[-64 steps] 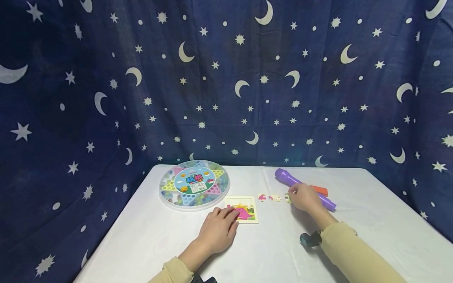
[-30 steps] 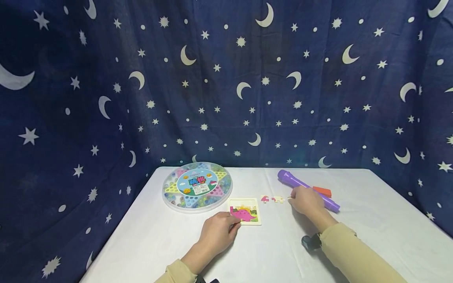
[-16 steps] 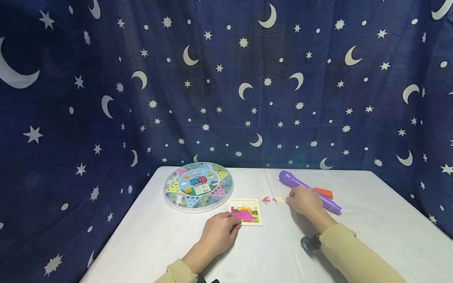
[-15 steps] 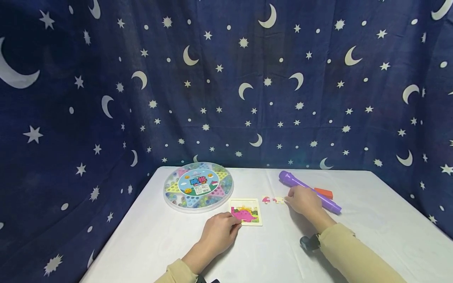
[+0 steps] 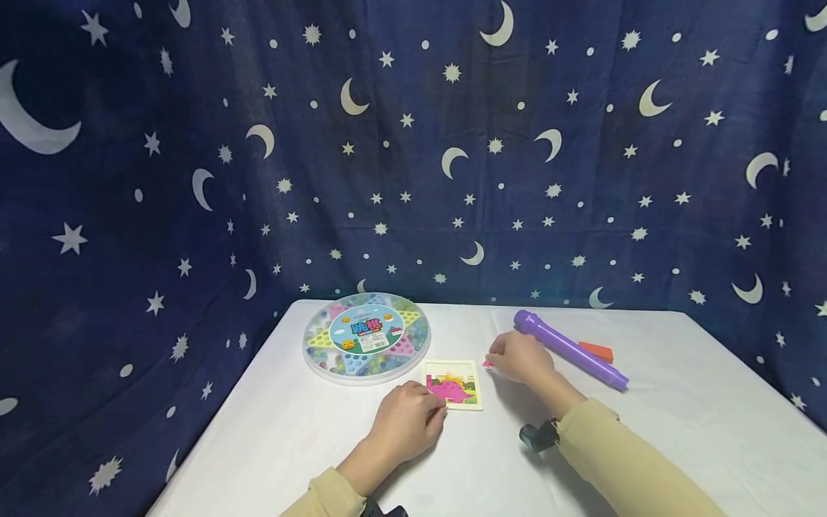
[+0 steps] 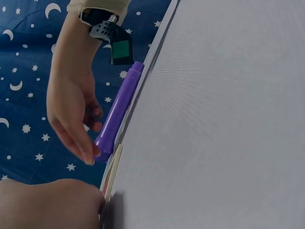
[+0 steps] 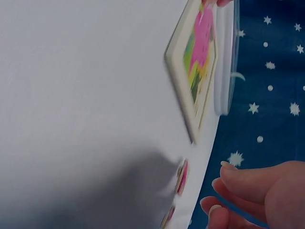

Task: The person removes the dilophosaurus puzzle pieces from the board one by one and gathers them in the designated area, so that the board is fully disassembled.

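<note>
My left hand [image 5: 408, 424] is at the near-left corner of a small framed jigsaw puzzle [image 5: 457, 366], fingertips on its picture of a pink dinosaur and thumb by the edge. The puzzle lies flat, with pale bare space along the far part of its picture. My right hand [image 5: 520, 357] hovers just right of it, over a pink puzzle piece [image 5: 487, 365]. In the right wrist view, its thumb and fingers [image 7: 248, 183] are apart with nothing between them. A pink piece [image 7: 182, 179] and another piece [image 7: 167, 217] lie on the table below.
A round marble board-game box [image 5: 310, 362] lies to the puzzle's left. Behind the right hand lies a purple toy microphone [image 5: 575, 350] beside an orange-red block [image 5: 597, 351]. A starry blue curtain [image 5: 413, 273] surrounds the white table [image 5: 297, 445].
My right hand has moved left from the piece at the right end of the row to the pink piece near the puzzle. The left hand has slid toward the puzzle's near edge and stays there.
</note>
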